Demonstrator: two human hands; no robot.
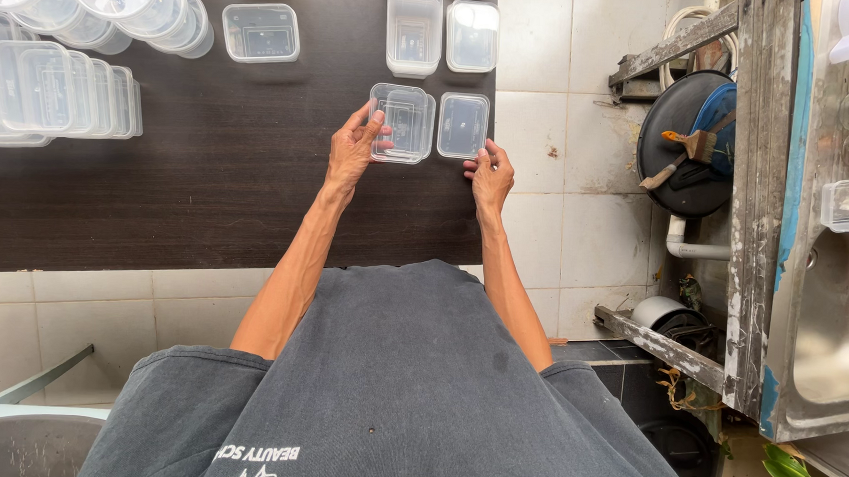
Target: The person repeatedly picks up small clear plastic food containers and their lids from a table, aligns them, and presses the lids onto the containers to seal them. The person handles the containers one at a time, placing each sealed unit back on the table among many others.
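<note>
The left hand (352, 151) grips the near-left edge of a clear rectangular container (402, 123) that rests on the dark table (210, 193); the thumb lies over the rim and the fingers are spread along the side, a hold that appears suited to steadying or sliding the container without lifting it. The right hand (490, 178) is loosely curled at the table's right edge, its fingertips touching the near corner of a flat clear lid (463, 125) that lies just beside the container at its 3 o'clock; whether the fingers pinch the lid or only rest against it cannot be told. Container and lid sit side by side, parallel and almost touching, which reads as a matched pair laid out for handling together. At 12 o'clock from this pair, a second container (414, 31) and second lid (472, 35) lie in the same side-by-side arrangement, suggesting a repeated layout in rows. A single lidded container (260, 32) stands apart at 10 o'clock. Further toward 9 and 10 o'clock, at the table's left end, a row of rectangular containers (62, 99) and stacked round tubs (113, 7) are nested on their sides, apparently as bulk stock kept clear of the working area.
</note>
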